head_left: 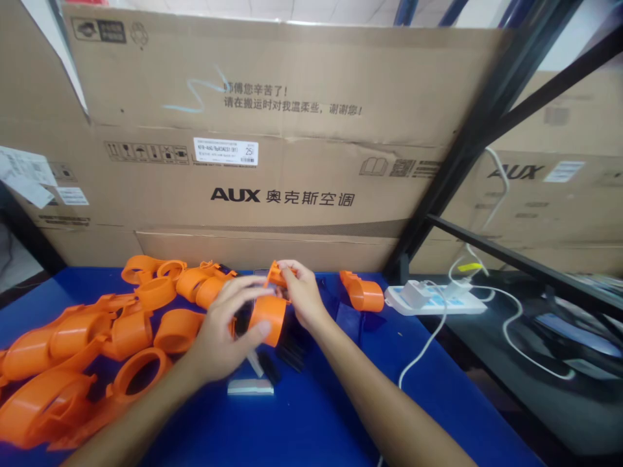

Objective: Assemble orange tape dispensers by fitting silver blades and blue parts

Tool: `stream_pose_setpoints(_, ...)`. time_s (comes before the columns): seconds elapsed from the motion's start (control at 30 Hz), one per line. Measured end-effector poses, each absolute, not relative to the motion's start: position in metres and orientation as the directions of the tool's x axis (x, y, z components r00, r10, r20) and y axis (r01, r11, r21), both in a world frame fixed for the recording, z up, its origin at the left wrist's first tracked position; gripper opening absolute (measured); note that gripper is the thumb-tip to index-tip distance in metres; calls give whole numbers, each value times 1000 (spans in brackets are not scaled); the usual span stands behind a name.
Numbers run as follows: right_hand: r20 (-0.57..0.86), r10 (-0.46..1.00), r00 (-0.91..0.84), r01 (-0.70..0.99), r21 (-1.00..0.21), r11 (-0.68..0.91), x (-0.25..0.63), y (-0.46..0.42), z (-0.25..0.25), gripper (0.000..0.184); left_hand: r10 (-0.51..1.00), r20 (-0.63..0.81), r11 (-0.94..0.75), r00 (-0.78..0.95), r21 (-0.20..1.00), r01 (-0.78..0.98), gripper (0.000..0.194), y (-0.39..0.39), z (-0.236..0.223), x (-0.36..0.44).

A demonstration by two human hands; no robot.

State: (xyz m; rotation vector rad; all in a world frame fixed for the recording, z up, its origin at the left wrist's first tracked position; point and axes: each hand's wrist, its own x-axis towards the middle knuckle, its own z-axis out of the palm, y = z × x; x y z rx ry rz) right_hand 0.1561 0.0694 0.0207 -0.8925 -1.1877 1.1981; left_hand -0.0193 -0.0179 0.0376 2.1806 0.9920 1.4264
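Between my hands is an orange plastic ring-shaped part (272, 316), held above the blue table. My left hand (226, 331) grips its round body, thumb in front and fingers behind. At the part's upper end, my right hand (300, 292) pinches a small orange bracket-like section with thumb and fingers. Whether that section is one piece with the ring I cannot tell. Beneath the hands lie dark slim items (291, 353), partly hidden, and a pale grey flat piece (250, 387). A similar orange part (366, 295) rests to the right of my right hand.
Many orange ring parts (80, 334) are heaped on the left of the blue table (311, 428). A large cardboard box (292, 162) stands behind. At right are a white power strip (435, 299) with cables, a black metal frame (452, 149) and a dark device (577, 337).
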Motion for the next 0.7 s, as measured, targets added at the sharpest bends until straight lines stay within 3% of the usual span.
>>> stream_pose_setpoints(0.1, 225, 974, -20, -162, -962, 219, 170, 65, 20, 32, 913, 408, -408, 26, 906, 109, 48, -3, 31, -2)
stream_pose_setpoints(0.17, 243, 970, -10, -134, -962, 239, 175, 60, 19, 32, 978, 172, -160, 118, 981, -109, 56, 7, 24, 11)
stream_pose_setpoints(0.23, 278, 960, 4, -97, -956, 277, 179, 57, 17, 32, 970, 63, -13, 237, 978, -206, 59, 16, 19, 22)
stream_pose_setpoints(0.3, 330, 944, 11, -20, -944, 330, 184, 54, 14, 34, 969, 43, 20, 243, 967, -254, 59, 22, 14, 27)
stream_pose_setpoints(0.4, 407, 913, -30, 210, -891, 403, 197, 48, 10, 38, 992, 61, -19, 111, 940, -340, 50, 28, 12, 21)
stream_pose_setpoints(0.47, 445, 883, -146, 435, -773, 461, 207, 43, 9, 35, 997, 71, -59, 17, 920, -387, 44, 28, 13, 13)
stream_pose_setpoints(0.53, 447, 827, -339, 602, -573, 557, 214, 36, 12, 27, 997, 74, -82, -36, 911, -404, 41, 27, 15, 5)
stream_pose_setpoints(0.6, 396, 751, -528, 617, -429, 660, 216, 28, 16, 21, 996, 70, -90, -62, 904, -418, 38, 24, 16, 0)
stream_pose_setpoints(0.7, 287, 664, -690, 567, -356, 743, 210, 18, 21, 24, 994, 67, -100, -91, 895, -435, 36, 22, 15, -2)
